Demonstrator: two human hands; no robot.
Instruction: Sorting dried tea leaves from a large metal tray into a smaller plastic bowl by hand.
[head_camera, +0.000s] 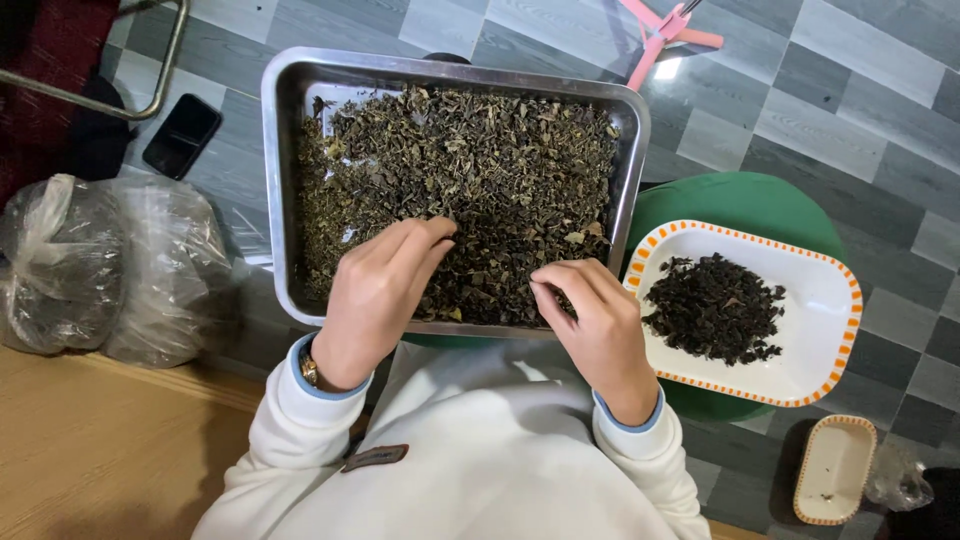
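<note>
Hands work the near edge of rectangular steel tray (282, 120) of dried dark leaves (470, 170): left hand (385, 285) loosely curled raking, right hand (590, 315) fingertips pinched on bits, white orange-rimmed dish (830, 300) of sorted dark pieces (715, 308) just beside it for short drops.

Fingertips of both hands buried in dried leaves (470, 170); pink stand (665, 35) cut off.

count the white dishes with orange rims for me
2. The large dish, holding a pile of dark dried leaves, sits on a green stool right of the metal tray. The small dish lies on the floor, lower right.
</note>
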